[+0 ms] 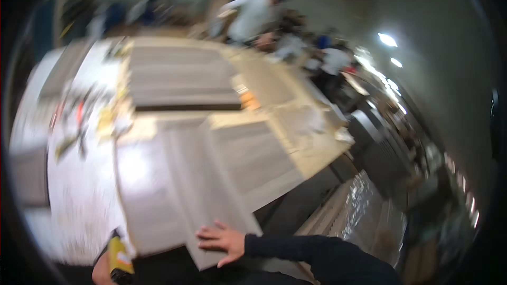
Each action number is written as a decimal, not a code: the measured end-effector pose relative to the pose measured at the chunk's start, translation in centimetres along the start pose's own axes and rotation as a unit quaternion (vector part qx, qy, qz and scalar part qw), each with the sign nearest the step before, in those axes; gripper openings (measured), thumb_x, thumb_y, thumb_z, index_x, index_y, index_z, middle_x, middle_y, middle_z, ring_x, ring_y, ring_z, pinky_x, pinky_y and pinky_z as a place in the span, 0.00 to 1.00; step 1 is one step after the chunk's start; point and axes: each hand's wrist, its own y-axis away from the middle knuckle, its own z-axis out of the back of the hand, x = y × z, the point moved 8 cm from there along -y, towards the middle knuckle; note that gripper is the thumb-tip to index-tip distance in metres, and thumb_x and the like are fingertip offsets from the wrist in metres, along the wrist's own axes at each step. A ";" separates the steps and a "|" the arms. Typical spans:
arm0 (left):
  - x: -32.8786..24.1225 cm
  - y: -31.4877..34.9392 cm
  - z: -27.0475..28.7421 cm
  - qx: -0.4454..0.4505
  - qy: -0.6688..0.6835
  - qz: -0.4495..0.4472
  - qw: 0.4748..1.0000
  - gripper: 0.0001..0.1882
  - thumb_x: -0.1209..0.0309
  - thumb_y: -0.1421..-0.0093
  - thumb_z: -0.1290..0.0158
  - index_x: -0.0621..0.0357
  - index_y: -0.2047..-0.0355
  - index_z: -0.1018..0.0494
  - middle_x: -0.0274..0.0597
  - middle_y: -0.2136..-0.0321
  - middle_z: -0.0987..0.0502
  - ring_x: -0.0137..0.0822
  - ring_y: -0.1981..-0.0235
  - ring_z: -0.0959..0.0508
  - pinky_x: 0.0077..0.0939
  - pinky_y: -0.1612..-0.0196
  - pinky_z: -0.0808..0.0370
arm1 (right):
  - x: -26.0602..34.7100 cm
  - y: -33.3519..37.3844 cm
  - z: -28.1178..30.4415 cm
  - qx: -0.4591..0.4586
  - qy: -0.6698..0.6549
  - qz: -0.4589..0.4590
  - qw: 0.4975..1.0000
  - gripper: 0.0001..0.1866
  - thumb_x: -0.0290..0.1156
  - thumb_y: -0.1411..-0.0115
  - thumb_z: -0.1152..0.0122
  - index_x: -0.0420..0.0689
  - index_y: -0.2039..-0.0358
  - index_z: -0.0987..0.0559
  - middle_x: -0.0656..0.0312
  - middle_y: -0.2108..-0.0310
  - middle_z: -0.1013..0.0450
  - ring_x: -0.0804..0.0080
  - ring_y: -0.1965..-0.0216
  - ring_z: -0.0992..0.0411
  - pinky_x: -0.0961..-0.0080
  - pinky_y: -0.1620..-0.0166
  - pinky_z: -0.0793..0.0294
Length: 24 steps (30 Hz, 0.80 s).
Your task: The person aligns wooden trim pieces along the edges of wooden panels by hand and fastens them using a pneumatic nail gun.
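Note:
My right hand (224,243) lies with its fingers spread on the near end of a long grey-brown strip (198,179). The strip runs away from me over a pale grey sheet (145,195) and past another grey-brown sheet (256,158) to its right. At the lower left, my left hand (102,272) is closed on a yellow-and-black handheld tool (120,258), whose exact kind the blur hides. Most of that hand is cut off by the lower edge.
Farther back on the table (68,221) rests a stack of grey-brown sheets (179,76). Several blurred hand tools (79,121) lie at left. Beside the table, at right, stands a stack wrapped in clear plastic (359,206). A person (256,16) is beyond the far edge.

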 end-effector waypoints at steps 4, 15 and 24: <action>-4.3 -5.7 -4.6 -0.040 -0.073 -0.098 0.992 0.12 0.68 0.53 0.42 0.60 0.68 0.25 0.50 0.76 0.24 0.47 0.73 0.22 0.31 0.69 0.26 | -1.1 5.1 3.6 -0.189 0.057 -0.147 0.969 0.39 0.53 0.48 0.41 0.52 0.38 0.42 0.58 0.34 0.55 0.57 0.33 0.57 0.43 0.39 0.57; -13.3 -9.6 -19.7 0.018 -0.079 -0.226 0.971 0.18 0.67 0.53 0.41 0.62 0.62 0.27 0.52 0.71 0.26 0.49 0.69 0.24 0.34 0.64 0.28 | -11.2 10.3 -3.0 -0.173 -0.359 -0.408 0.821 0.34 0.56 0.47 0.42 0.39 0.51 0.30 0.49 0.55 0.28 0.57 0.53 0.30 0.68 0.52 0.32; -12.1 -6.5 -21.2 0.014 -0.075 -0.207 0.975 0.23 0.65 0.52 0.41 0.63 0.56 0.28 0.54 0.67 0.27 0.51 0.65 0.26 0.37 0.60 0.29 | -8.2 13.1 -4.5 -0.202 -0.348 -0.414 0.817 0.30 0.54 0.51 0.37 0.39 0.58 0.24 0.49 0.60 0.25 0.59 0.57 0.27 0.68 0.54 0.30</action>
